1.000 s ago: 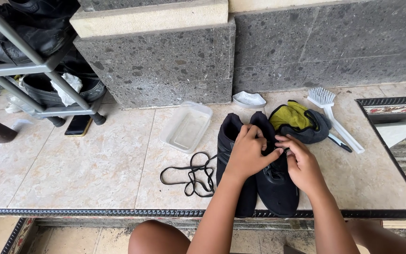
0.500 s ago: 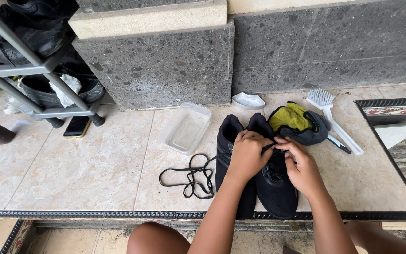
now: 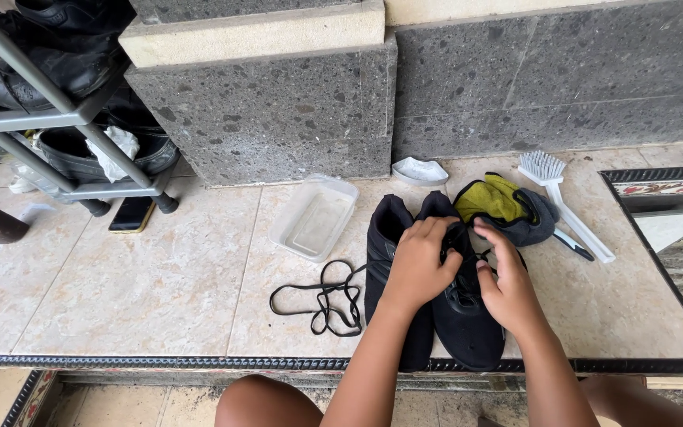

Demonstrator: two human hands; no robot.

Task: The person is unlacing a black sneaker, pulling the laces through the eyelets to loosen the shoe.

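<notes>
hands meet over the right of two black shoes near the tiled ledge's front edge: left hand curled on its tongue, right hand pinching the lace. loose black lace lies left, clear plastic tub behind, white brush and yellow-grey cloth right.

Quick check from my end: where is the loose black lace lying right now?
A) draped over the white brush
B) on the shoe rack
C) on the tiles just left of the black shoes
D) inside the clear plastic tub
C: the loose black lace lies coiled on the tiles to the left of the black shoes, in front of the clear plastic tub and well away from the white brush.
</notes>
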